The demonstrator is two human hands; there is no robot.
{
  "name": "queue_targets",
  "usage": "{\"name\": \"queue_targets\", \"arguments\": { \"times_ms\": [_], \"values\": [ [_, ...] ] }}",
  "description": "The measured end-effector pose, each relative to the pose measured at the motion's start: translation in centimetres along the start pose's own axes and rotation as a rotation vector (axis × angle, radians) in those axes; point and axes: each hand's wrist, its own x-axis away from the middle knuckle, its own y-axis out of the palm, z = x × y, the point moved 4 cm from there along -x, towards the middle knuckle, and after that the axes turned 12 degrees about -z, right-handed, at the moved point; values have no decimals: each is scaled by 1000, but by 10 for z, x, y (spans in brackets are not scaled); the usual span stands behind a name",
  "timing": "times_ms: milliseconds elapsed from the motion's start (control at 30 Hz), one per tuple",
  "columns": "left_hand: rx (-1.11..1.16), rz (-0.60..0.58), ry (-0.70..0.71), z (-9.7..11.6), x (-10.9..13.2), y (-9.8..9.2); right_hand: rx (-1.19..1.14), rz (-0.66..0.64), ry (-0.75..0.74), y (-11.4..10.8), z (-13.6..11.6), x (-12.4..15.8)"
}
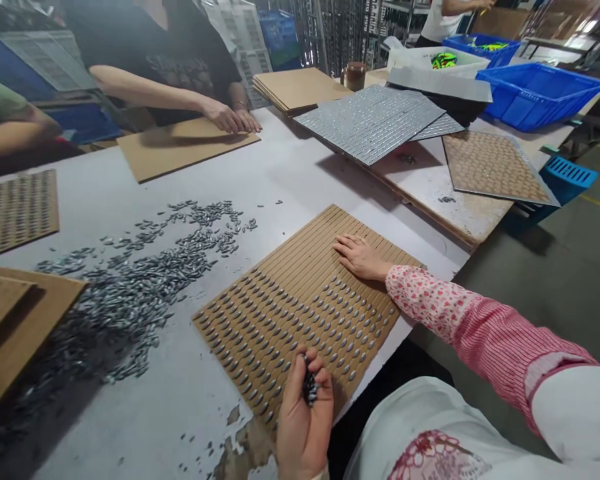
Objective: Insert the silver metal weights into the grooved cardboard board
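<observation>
My left hand (306, 417) is palm up near the front edge of a brown grooved board (300, 267). Its fingers curl round a handful of small grey spindle-shaped pieces (310, 388). My right hand (361, 257) lies palm down on the far right part of the board, fingers stretched out on the bare grooves. Rows of the same grey pieces sit in the grooves over the near and left parts of the board. What lies under the right fingers is hidden.
A heap of loose grey pieces (145, 287) spreads over the white table (180, 413) on the left. Brown boards (25, 300) overhang it. Across the table a co-worker's hands (233, 119) rest on a plain board (180, 150). Silvery sheets (375, 120) and a blue crate (535, 97) stand at the back right.
</observation>
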Motion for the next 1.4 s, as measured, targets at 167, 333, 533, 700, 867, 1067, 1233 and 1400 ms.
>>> {"name": "queue_targets", "arguments": {
  "times_ms": [167, 333, 533, 700, 867, 1067, 1233, 1400],
  "values": [
    [-74, 75, -60, -26, -4, 1, -98, -5, -4, -4, -16, 4],
    [-42, 127, -51, -35, -3, -4, -498, -14, -171, -31, -51, 33],
    [-23, 69, -2, -40, -1, -5, -1050, -432, -469, -29, -121, 86],
    [-18, 33, 19, -40, -2, -7, -1186, -347, -312, -12, -126, 87],
    [-19, 73, 10, -35, 1, -9, -1158, -259, -269, -21, -109, 46],
    [2, 70, -21, -33, 4, -11, -529, -263, -468, -27, -108, -2],
    [-37, 91, -22, -32, 5, -12, -412, -331, -453, -10, -112, -11],
    [-13, 150, -31, -30, 4, -12, -281, -245, -467, 4, -111, -15]
  ]
}}
